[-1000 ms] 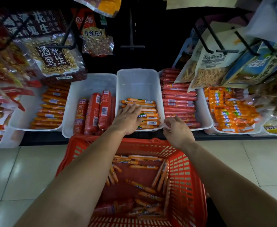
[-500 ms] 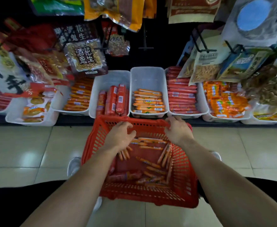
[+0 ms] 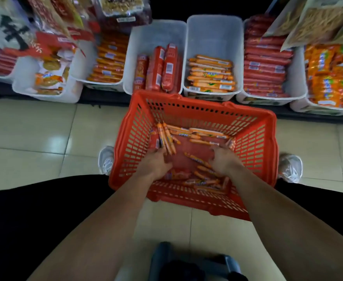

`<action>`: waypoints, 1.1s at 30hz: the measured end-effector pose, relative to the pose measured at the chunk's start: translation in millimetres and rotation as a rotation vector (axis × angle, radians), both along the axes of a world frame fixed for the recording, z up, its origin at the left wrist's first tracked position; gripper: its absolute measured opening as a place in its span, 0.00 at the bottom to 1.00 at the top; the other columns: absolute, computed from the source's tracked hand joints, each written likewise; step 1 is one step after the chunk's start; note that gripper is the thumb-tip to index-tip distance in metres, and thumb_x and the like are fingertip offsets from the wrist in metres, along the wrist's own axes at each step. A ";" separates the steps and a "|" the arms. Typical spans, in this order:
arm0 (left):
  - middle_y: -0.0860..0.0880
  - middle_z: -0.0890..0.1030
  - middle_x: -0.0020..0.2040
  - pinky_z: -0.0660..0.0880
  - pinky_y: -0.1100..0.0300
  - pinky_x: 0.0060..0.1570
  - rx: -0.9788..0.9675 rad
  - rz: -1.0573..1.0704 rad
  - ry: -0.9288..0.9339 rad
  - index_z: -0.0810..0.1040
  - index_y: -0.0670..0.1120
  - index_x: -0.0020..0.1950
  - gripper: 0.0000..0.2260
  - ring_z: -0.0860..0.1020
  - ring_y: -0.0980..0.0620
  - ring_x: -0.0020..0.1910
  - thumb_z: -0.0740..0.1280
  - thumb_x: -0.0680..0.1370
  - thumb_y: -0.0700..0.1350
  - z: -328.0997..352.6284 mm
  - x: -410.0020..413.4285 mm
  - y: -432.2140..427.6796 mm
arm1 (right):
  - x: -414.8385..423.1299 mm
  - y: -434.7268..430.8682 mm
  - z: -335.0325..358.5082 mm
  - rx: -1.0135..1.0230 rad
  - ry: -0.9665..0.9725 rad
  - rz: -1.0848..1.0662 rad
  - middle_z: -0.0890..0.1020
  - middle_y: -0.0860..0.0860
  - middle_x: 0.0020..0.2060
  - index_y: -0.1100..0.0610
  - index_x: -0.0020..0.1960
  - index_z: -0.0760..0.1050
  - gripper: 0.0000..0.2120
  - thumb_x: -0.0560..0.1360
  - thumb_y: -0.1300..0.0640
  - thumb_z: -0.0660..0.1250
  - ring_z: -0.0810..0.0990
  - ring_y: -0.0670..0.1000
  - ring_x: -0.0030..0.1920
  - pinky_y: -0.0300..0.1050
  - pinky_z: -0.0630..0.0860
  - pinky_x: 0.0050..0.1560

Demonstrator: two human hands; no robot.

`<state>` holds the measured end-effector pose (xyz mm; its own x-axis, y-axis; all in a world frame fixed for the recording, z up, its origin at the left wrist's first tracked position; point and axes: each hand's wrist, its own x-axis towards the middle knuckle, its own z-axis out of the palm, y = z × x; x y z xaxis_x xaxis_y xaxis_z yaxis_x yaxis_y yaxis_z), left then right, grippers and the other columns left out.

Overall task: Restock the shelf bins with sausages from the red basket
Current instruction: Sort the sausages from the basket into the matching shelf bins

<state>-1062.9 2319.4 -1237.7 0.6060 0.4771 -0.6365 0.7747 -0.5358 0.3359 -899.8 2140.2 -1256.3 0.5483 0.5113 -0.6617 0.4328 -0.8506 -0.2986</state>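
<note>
The red basket (image 3: 253, 142) sits on the tiled floor in front of the low shelf. Several thin orange sausages (image 3: 199, 136) lie loose on its bottom. My left hand (image 3: 156, 163) is inside the basket at the left and grips a bunch of thin orange sausages (image 3: 166, 136) that stick out forward. My right hand (image 3: 223, 159) is inside at the right, fingers spread and bent over loose sausages, and its grip is hidden. Straight ahead, a white bin (image 3: 215, 31) holds a partial layer of the same orange sausages.
Left of that white bin, another bin (image 3: 146, 37) holds thick red sausages. A bin of long red sausages (image 3: 266, 61) stands to its right. Further bins and hanging snack bags line the shelf. My shoes (image 3: 105, 159) flank the basket. A dark stool (image 3: 190, 262) sits below.
My left hand has come back from the orange-sausage bin into the basket and taken up a bunch. My right hand has left the basket's far rim and dropped inside. My view has tilted down.
</note>
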 end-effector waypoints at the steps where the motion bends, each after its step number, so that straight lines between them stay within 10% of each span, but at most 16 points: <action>1: 0.43 0.76 0.65 0.72 0.53 0.63 0.004 0.009 0.009 0.74 0.50 0.69 0.24 0.74 0.41 0.64 0.69 0.75 0.55 -6.6 -1.5 2.5 | -2.2 3.7 -7.7 -0.010 0.002 0.021 0.72 0.60 0.68 0.54 0.71 0.70 0.26 0.74 0.47 0.64 0.74 0.65 0.66 0.58 0.73 0.64; 13: 0.46 0.52 0.81 0.58 0.43 0.75 0.066 -0.121 -0.013 0.53 0.49 0.81 0.41 0.53 0.37 0.78 0.70 0.75 0.57 -80.3 27.4 21.0 | 23.9 40.8 -76.0 -0.050 -0.122 0.179 0.50 0.51 0.79 0.52 0.81 0.48 0.42 0.75 0.48 0.68 0.54 0.60 0.78 0.63 0.58 0.73; 25: 0.39 0.33 0.79 0.69 0.47 0.66 0.028 0.011 -0.033 0.43 0.47 0.82 0.45 0.55 0.36 0.78 0.71 0.77 0.52 -107.3 54.8 9.8 | 26.3 46.8 -108.0 -0.077 -0.172 0.229 0.63 0.56 0.72 0.55 0.77 0.57 0.37 0.74 0.46 0.68 0.60 0.60 0.73 0.61 0.63 0.70; 33: 0.43 0.72 0.69 0.74 0.47 0.61 -0.085 -0.104 -0.073 0.59 0.57 0.79 0.32 0.74 0.41 0.65 0.68 0.78 0.53 -110.7 46.2 12.8 | 23.6 26.9 -111.5 -0.115 -0.211 0.376 0.68 0.54 0.67 0.50 0.70 0.69 0.27 0.73 0.45 0.68 0.64 0.58 0.69 0.60 0.64 0.69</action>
